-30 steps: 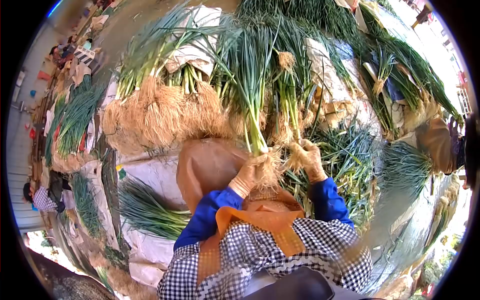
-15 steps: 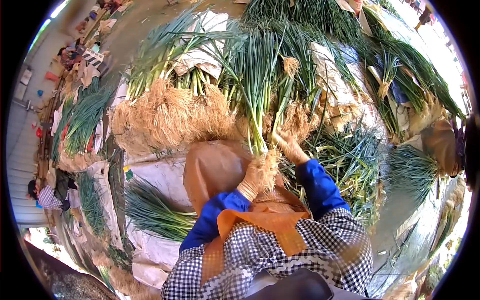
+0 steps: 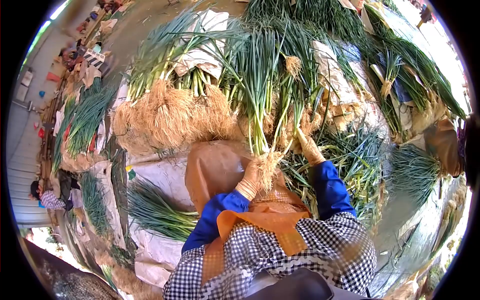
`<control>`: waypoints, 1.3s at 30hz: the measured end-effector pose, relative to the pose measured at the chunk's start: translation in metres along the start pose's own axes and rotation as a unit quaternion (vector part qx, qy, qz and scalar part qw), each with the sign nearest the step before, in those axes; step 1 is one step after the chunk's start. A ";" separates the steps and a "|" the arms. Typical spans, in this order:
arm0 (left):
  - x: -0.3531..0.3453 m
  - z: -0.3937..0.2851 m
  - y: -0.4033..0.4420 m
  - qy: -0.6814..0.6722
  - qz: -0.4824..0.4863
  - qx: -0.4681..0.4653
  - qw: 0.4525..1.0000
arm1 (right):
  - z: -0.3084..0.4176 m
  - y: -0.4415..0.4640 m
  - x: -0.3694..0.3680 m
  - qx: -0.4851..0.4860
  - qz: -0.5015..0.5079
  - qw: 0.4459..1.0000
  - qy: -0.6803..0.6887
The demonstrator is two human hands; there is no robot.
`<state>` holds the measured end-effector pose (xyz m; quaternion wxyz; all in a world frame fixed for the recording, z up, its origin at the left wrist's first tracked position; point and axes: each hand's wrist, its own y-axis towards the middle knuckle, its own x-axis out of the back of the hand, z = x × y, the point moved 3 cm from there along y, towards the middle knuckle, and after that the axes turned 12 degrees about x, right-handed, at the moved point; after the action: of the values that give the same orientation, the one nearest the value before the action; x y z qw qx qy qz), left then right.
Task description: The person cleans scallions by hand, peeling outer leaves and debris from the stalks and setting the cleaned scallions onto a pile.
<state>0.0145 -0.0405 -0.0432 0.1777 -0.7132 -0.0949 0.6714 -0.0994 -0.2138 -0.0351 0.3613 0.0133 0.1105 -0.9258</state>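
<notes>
My left hand (image 3: 251, 179), in a pale glove, is closed around the root end of a bunch of green onions (image 3: 258, 131) above my lap. Their tan roots (image 3: 269, 167) spill over the fingers, and the green leaves point away from me. To the right, my gloved right hand (image 3: 308, 149) has its fingers closed at the lower end of a single green onion stalk (image 3: 296, 116); the fingertips are partly hidden. A thin stalk with roots slants between the two hands. Just beyond lies a row of green onions with bushy roots (image 3: 167, 112).
A brown apron (image 3: 212, 167) covers my lap. Loose leaves (image 3: 350, 172) are heaped at my right. More green onions (image 3: 155, 207) lie on white sacking (image 3: 160, 177) at left. Another person (image 3: 50, 200) sits far left. Further piles (image 3: 305, 15) stand at the back.
My right hand has moved right, away from the bunch, to another stalk. The slanting stalk beside the bunch now shows more openly. My left hand stays nearly still with the bunch.
</notes>
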 end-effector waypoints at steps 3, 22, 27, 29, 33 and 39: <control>-0.002 0.004 0.000 0.038 -0.056 0.040 0.997 | 0.022 -0.003 -0.035 0.054 0.002 0.999 -0.004; -0.037 -0.028 -0.049 0.116 -0.051 -0.067 0.990 | -0.007 0.033 0.005 0.062 0.050 0.994 -0.069; -0.018 0.011 -0.023 0.108 -0.045 0.032 0.993 | 0.001 -0.034 -0.004 0.027 0.083 0.982 0.168; -0.002 0.030 -0.009 0.088 -0.059 0.076 0.991 | 0.000 -0.045 -0.014 -0.013 0.125 0.987 0.104; -0.027 0.033 -0.008 0.190 -0.096 0.059 0.975 | 0.013 -0.020 -0.005 0.007 0.028 0.991 -0.134; -0.022 0.038 -0.007 0.267 -0.129 0.028 0.955 | -0.001 0.071 0.003 0.172 0.017 0.824 -0.540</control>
<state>-0.0242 -0.0374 -0.0219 0.3014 -0.8428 -0.1164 0.4304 -0.0540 -0.2668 -0.0505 0.3708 -0.4249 -0.2639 -0.7825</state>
